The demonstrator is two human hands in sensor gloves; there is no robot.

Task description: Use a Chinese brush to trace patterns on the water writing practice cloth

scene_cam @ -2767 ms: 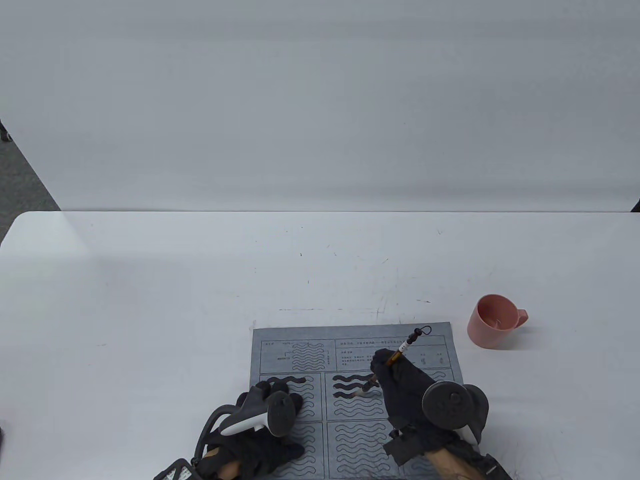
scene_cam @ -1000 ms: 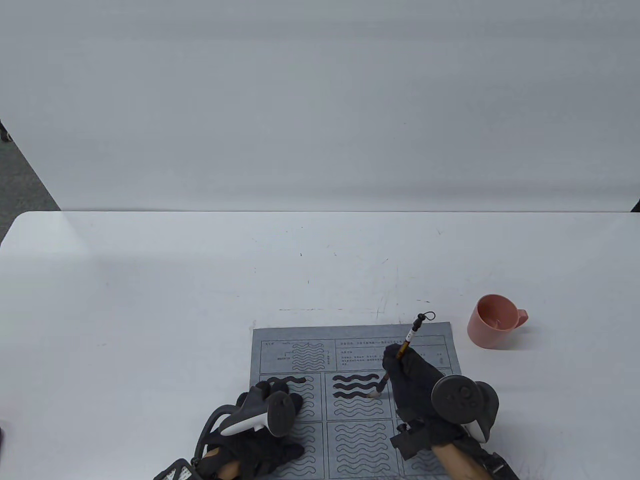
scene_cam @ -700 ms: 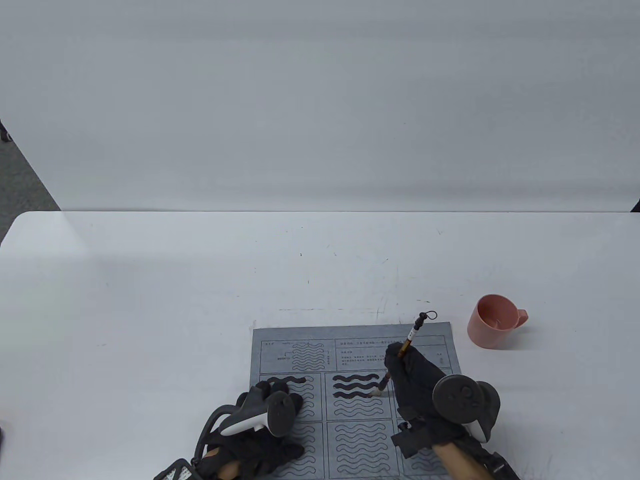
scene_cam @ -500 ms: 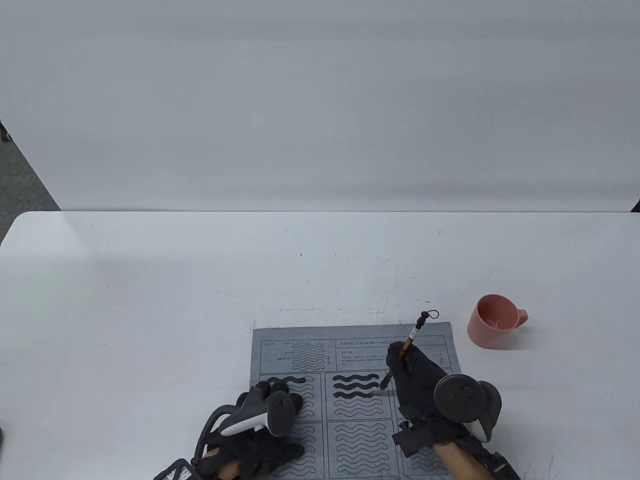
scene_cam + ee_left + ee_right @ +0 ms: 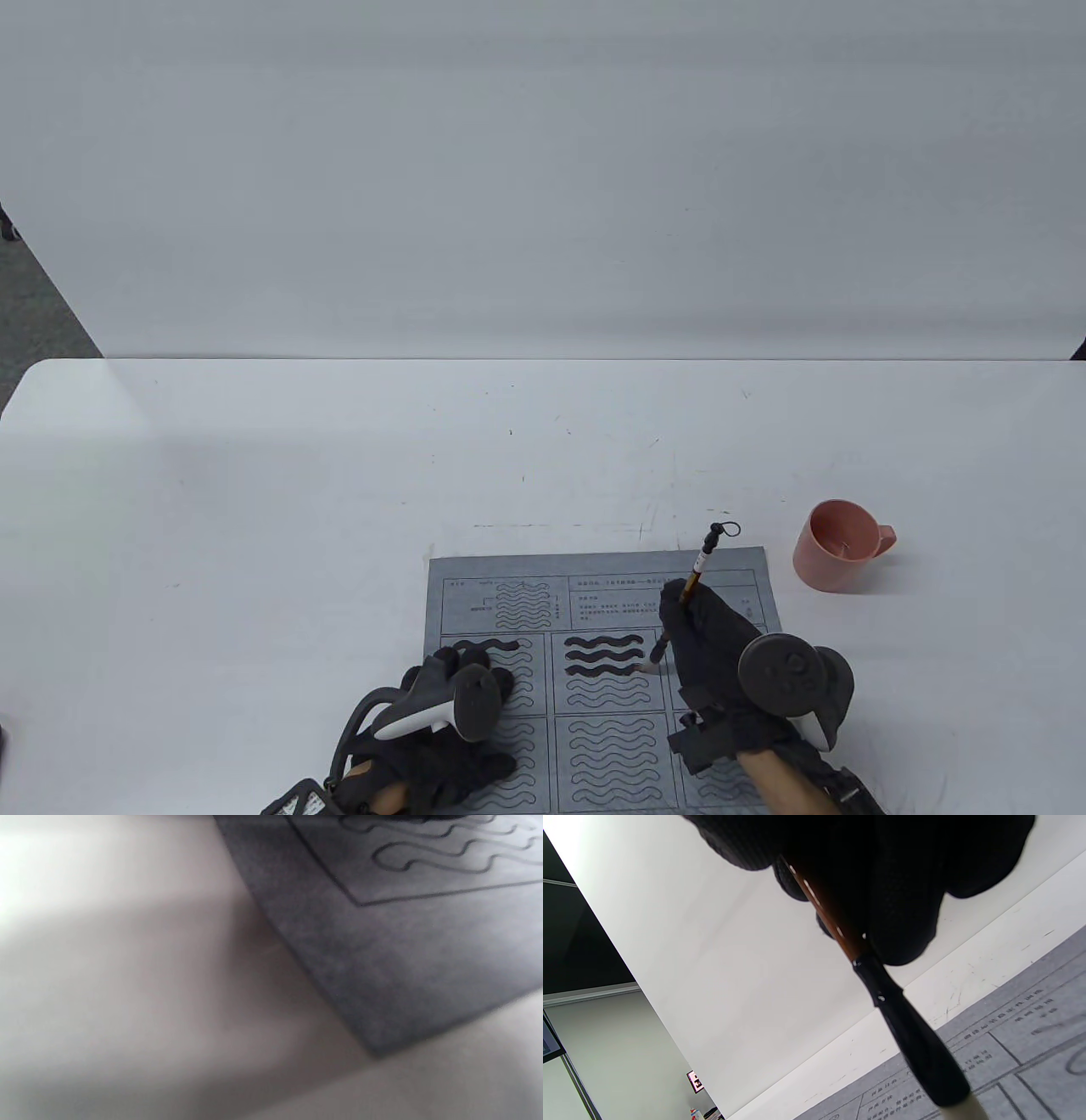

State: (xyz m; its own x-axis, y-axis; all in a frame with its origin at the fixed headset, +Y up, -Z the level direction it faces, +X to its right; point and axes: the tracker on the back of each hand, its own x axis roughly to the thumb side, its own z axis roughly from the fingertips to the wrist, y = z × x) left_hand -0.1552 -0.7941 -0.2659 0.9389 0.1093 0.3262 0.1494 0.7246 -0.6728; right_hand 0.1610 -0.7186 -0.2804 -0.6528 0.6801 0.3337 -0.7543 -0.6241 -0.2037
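Note:
A grey practice cloth (image 5: 509,577) printed with wavy outlines lies at the table's near edge; it also shows in the left wrist view (image 5: 403,955) and the right wrist view (image 5: 1031,1027). My right hand (image 5: 708,637) grips a brown-handled Chinese brush (image 5: 697,570), seen close in the right wrist view (image 5: 903,1027). Its pale tip (image 5: 650,668) touches the right end of the third wave in the middle panel. Three waves (image 5: 607,654) there are dark. My left hand (image 5: 458,696) rests on the cloth's left side.
A pink cup (image 5: 836,545) stands on the white table (image 5: 339,475) to the right of the cloth's far corner. One dark wave (image 5: 488,647) shows in the left panel by my left hand. A white wall rises behind the table.
My right hand has drawn the brush rightward along the third wave, and the dark stroke has grown to the panel's right side. The left hand has not moved.

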